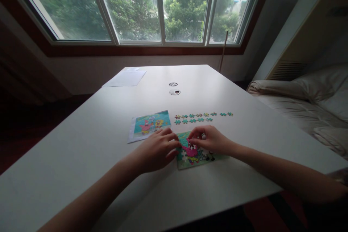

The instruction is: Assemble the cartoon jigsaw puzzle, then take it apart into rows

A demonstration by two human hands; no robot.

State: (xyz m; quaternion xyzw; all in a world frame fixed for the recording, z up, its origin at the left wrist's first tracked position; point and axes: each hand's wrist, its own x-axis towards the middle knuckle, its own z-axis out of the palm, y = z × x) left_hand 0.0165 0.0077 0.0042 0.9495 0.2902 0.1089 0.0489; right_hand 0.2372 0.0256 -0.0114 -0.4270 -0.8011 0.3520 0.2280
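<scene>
A partly filled jigsaw puzzle [193, 158] lies near the front of the white table, showing a pink starfish figure, with pale gaps on its left side. My right hand [212, 139] is over its upper middle, thumb and fingertips closed in a pinch on a small puzzle piece [190, 144], mostly covered by the fingers. At the puzzle's left edge my left hand [161, 149] rests with its fingers apart and the fingertips touching the board. Beside it lies a picture sheet [151, 123] of cartoon figures, partly behind my left hand.
Loose puzzle pieces [199, 115] lie in two rows beyond the puzzle. Two round disc-like items [174, 92] are farther back on the white table [89, 145]. White paper [125, 78] lies at the far left corner. A sofa [288, 98] stands to the right.
</scene>
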